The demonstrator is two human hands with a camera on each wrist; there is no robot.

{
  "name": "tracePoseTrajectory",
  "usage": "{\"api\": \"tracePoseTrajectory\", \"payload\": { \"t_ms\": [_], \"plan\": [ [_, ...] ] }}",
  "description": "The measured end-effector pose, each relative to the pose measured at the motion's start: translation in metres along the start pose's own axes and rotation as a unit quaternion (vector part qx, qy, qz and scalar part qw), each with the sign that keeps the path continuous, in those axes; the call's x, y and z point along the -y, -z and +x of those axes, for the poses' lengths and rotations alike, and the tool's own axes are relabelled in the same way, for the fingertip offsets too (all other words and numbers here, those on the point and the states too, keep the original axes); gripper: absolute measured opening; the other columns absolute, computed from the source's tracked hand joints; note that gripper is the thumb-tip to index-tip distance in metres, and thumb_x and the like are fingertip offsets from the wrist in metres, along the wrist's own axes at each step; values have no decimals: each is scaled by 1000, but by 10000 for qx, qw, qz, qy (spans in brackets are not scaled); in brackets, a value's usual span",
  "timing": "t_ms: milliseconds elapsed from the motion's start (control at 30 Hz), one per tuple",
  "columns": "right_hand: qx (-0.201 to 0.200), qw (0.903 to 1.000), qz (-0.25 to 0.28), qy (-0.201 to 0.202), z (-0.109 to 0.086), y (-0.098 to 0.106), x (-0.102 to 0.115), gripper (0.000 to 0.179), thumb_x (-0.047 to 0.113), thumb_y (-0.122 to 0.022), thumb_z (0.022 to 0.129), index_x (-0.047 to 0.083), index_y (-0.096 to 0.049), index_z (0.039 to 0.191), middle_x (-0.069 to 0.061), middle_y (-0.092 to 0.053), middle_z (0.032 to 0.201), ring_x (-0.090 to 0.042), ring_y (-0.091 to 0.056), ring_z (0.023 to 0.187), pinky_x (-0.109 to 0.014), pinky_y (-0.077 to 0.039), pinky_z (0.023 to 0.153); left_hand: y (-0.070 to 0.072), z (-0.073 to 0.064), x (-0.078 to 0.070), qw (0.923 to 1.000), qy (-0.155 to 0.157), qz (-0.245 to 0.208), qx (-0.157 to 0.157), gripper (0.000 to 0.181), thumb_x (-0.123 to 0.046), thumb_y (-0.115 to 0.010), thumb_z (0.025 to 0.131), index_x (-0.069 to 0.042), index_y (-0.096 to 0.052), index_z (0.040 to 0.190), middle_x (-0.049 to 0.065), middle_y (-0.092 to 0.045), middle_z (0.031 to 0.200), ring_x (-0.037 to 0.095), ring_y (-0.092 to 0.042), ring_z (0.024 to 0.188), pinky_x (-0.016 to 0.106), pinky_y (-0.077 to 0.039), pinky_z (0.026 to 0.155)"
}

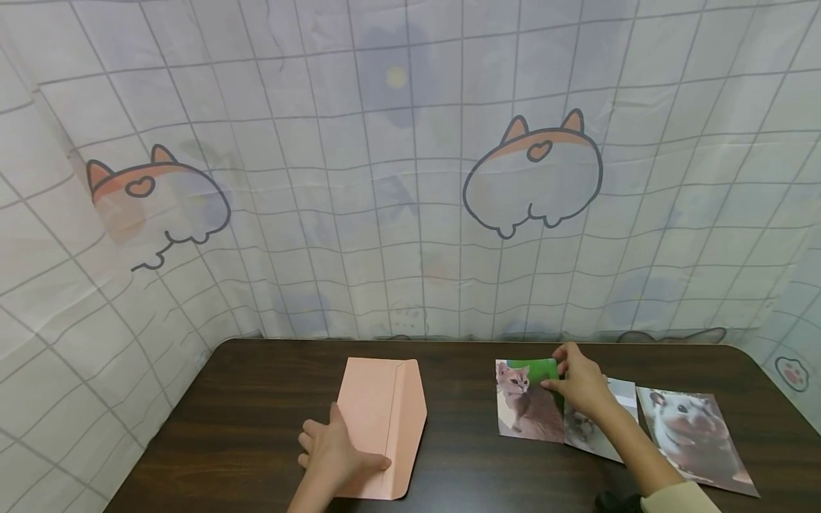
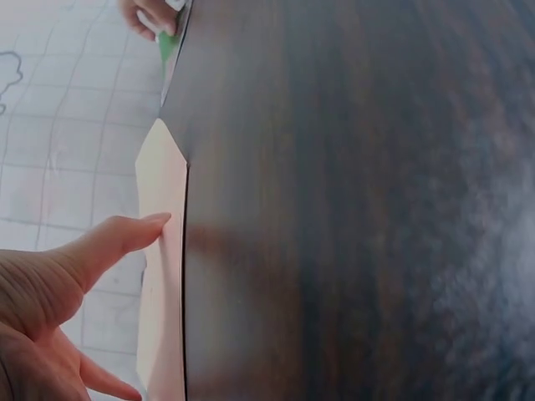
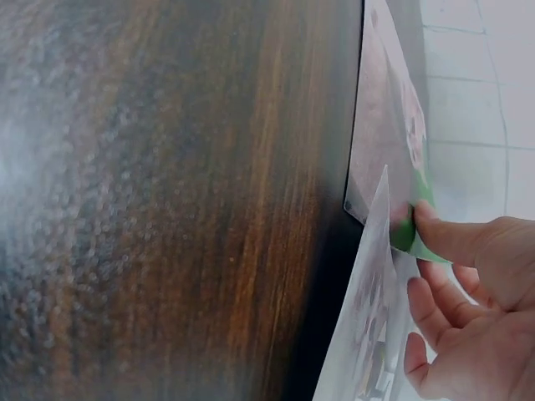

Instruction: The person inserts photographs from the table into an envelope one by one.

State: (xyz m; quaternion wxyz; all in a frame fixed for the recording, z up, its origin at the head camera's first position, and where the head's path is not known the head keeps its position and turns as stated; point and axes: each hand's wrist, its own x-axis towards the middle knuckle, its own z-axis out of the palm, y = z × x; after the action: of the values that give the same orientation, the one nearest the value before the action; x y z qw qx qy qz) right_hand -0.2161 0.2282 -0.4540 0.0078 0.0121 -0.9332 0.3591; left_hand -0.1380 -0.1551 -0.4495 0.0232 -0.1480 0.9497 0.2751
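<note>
Left hand, fingers spread, rested on the peach envelope, lower center of head view, thumb on its face. Right hand pinched the kitten photo at its green corner, lower right. Second photo was partly hidden by the forearm; hamster photo lay far right on the dark desk.
</note>
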Motion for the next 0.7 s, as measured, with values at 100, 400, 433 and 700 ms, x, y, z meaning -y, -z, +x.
{"api": "tracePoseTrajectory", "payload": {
  "t_ms": [100, 400, 433, 700],
  "plan": [
    [-55, 9998, 178, 75, -1, 1, 1, 44, 2, -79, 92, -9, -50, 123, -16, -62, 96, -28, -59, 84, -45, -46, 76, 0, 0, -1, 10000, 68, 62, -17, 131, -36, -107, 49, 16, -40, 149, 39, -41, 114, 51, -41, 108, 64, -42, 83],
    [-334, 9982, 408, 302, -3, -1, 2, 33, -5, -74, 92, -12, -57, 119, -14, -65, 92, -29, -65, 86, -44, -54, 76, -1, -1, -1, 9996, -58, -108, -240, 112, -32, -107, 46, 12, -52, 133, 33, -41, 109, 49, -39, 104, 62, -41, 78],
    [-342, 9981, 426, 293, -3, -1, 2, 33, -5, -74, 92, -12, -57, 119, -15, -65, 92, -29, -64, 86, -44, -54, 75, -1, -1, -1, 9995, -70, -130, -261, 111, -31, -107, 46, 12, -52, 133, 34, -41, 110, 49, -39, 105, 62, -41, 78],
    [-382, 9977, 484, 276, -6, 0, 6, 33, -5, -73, 93, -12, -58, 122, -17, -66, 95, -28, -64, 85, -44, -54, 75, -2, 0, -2, 9996, -91, -80, -273, 118, -32, -107, 48, 12, -48, 141, 36, -44, 119, 52, -38, 111, 67, -41, 80]
  ]
}}
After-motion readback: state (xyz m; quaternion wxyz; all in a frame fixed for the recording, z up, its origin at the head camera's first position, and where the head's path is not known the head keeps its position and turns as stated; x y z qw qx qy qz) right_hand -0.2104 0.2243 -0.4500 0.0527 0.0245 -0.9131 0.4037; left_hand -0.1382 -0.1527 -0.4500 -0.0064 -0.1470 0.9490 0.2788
